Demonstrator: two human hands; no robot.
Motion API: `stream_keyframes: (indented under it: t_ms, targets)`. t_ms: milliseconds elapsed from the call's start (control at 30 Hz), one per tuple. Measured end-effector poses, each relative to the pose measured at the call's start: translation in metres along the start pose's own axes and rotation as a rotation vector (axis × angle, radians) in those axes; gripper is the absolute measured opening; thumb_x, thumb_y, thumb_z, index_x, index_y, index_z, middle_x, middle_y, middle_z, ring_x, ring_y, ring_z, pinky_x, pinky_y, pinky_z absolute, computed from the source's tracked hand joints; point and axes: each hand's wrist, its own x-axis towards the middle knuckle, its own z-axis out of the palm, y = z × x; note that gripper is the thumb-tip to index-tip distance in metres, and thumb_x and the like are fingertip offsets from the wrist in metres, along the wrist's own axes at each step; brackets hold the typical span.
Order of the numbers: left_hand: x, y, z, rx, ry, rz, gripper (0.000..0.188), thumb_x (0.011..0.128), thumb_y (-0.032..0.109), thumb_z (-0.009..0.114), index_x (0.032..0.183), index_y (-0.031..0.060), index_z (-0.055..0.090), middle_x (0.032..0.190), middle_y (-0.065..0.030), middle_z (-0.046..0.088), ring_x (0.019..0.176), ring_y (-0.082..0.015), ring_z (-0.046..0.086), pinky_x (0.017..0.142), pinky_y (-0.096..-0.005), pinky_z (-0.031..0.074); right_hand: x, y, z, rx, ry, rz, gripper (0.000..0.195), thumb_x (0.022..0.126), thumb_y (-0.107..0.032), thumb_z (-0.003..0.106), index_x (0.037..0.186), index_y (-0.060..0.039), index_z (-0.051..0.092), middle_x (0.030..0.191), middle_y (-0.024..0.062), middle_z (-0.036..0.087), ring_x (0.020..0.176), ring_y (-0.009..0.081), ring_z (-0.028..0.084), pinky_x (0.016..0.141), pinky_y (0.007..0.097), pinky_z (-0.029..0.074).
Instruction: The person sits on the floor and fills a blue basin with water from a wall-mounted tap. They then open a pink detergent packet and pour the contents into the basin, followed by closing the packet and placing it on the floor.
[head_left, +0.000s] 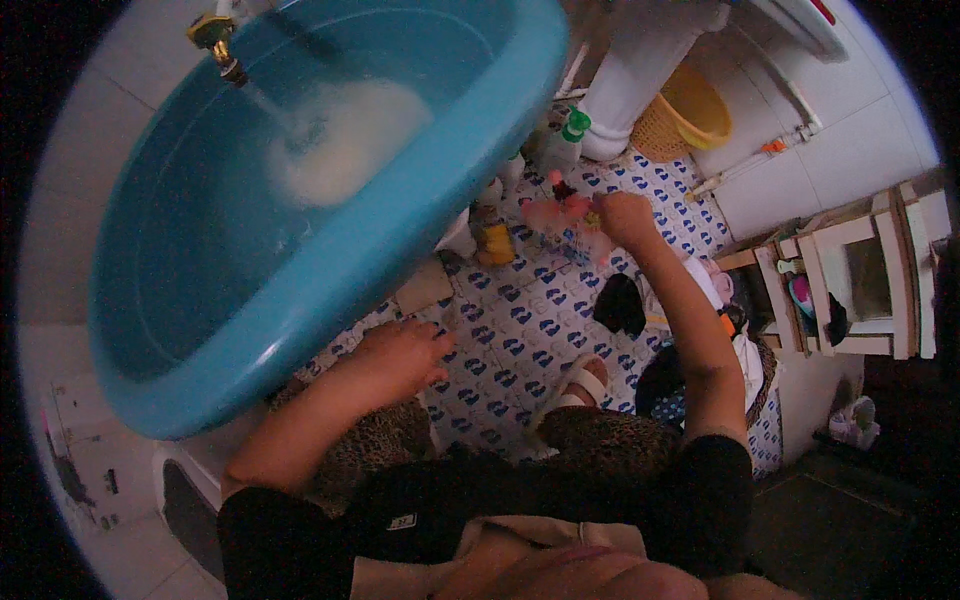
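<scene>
My right hand (628, 217) is closed on a crumpled, partly see-through plastic bag (574, 236) with pink and coloured print. The bag hangs above the patterned floor, and blur hides its contents. Fingers apart and holding nothing, my left hand (409, 356) hovers beside the near side of a large blue tub (442, 206). From a brass-coloured tap (221, 52), water runs into the tub. Whitish, frothy water (360, 142) spreads where the stream lands.
Under the tub's right side stand a green-capped pump bottle (566, 142) and a yellow container (496, 244). A yellow basket (682, 116) sits beside a white pedestal (637, 67). Clothes (667, 382) lie on the floor by a white shelf rack (817, 277) at right.
</scene>
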Motion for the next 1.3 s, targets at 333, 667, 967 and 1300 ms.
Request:
stream_keyframes:
  t_ms: [333, 667, 967, 1300]
  targets:
    - [0.0, 0.001, -0.002, -0.051, -0.056, -0.011, 0.044, 0.084, 0.028, 0.061, 0.12, 0.007, 0.049, 0.103, -0.0149, 0.059, 0.1, -0.0333, 0.056, 0.082, -0.0439, 0.048, 0.068, 0.027, 0.051, 0.183, 0.082, 0.213, 0.025, 0.084, -0.029, 0.052, 0.1, -0.015, 0.066, 0.091, 0.0152, 0.065, 0.086, 0.0332, 0.064, 0.072, 0.0426, 0.052]
    - [-0.016, 0.01, 0.0, -0.08, 0.053, 0.078, 0.032, 0.083, 0.027, 0.063, 0.106, 0.0068, 0.055, 0.103, -0.0135, 0.059, 0.1, -0.0329, 0.057, 0.081, -0.0438, 0.048, 0.038, 0.029, 0.039, 0.24, 0.053, 0.225, 0.034, 0.082, -0.033, 0.06, 0.107, -0.01, 0.06, 0.101, 0.0158, 0.062, 0.09, 0.0342, 0.06, 0.077, 0.0447, 0.049]
    - [-0.023, 0.017, 0.008, 0.012, 0.044, 0.163, 0.044, 0.086, 0.036, 0.058, 0.119, 0.0079, 0.047, 0.104, -0.0155, 0.057, 0.101, -0.0339, 0.057, 0.081, -0.0458, 0.049, -0.035, 0.019, -0.001, 0.18, 0.046, 0.073, 0.041, 0.079, -0.024, 0.065, 0.115, -0.0072, 0.055, 0.11, 0.0161, 0.058, 0.099, 0.033, 0.058, 0.083, 0.0408, 0.047]
    - [-0.016, 0.023, 0.003, -0.062, -0.042, 0.186, 0.05, 0.086, 0.039, 0.058, 0.123, 0.0063, 0.048, 0.109, -0.0184, 0.058, 0.101, -0.037, 0.057, 0.085, -0.047, 0.047, -0.125, -0.088, -0.099, 0.237, -0.27, -0.075, 0.04, 0.08, -0.03, 0.066, 0.113, -0.009, 0.058, 0.11, 0.0158, 0.058, 0.101, 0.033, 0.057, 0.084, 0.041, 0.047]
